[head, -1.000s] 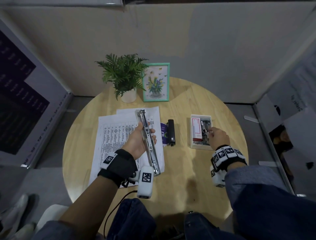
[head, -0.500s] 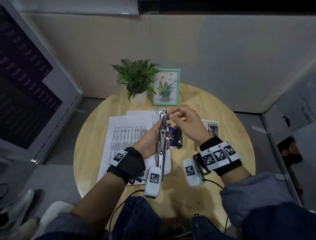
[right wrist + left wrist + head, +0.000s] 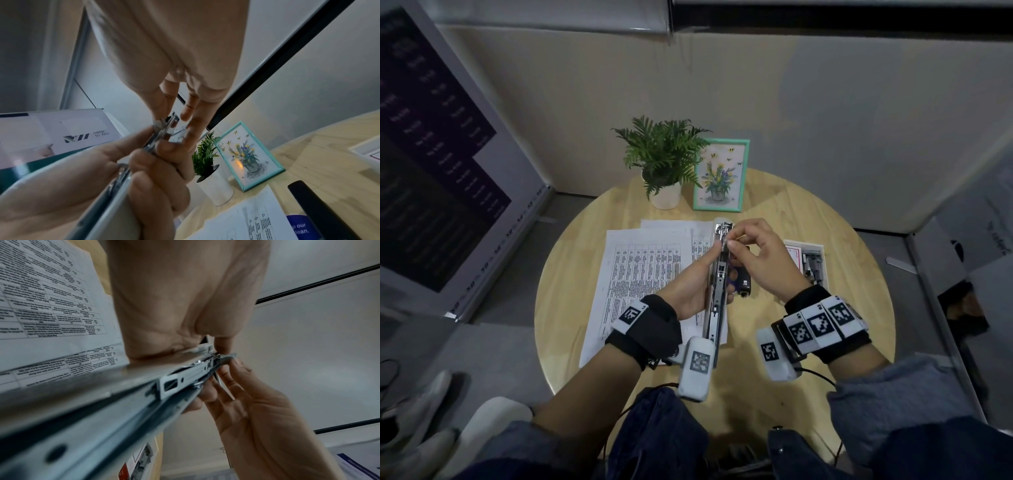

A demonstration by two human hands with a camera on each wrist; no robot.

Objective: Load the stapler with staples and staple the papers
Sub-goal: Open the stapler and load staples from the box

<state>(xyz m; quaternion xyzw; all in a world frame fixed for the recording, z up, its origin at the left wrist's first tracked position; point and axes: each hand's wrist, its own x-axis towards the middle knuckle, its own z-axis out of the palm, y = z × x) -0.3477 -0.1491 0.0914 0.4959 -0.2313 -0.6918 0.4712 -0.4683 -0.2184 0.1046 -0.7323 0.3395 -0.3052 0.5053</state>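
Observation:
My left hand (image 3: 707,275) grips the opened metal stapler (image 3: 717,294) and holds it up over the printed papers (image 3: 640,270), with the open channel (image 3: 174,382) facing up. At the stapler's far end, my right hand (image 3: 730,245) pinches a short strip of staples (image 3: 228,357) between thumb and forefinger, right at the channel's mouth. In the right wrist view the left hand's fingers (image 3: 156,183) wrap the stapler (image 3: 164,129). The open staple box (image 3: 812,260) lies to the right on the round wooden table (image 3: 808,212).
A black oblong object (image 3: 743,286) on a blue leaflet lies under my hands, partly hidden. A potted plant (image 3: 662,164) and a teal picture frame (image 3: 720,174) stand at the table's back. Panels wall in both sides. My knees are at the near edge.
My right hand left the staple box and came over to the far end of the stapler, holding staples. My left hand turned the stapler straighter and lifted it slightly.

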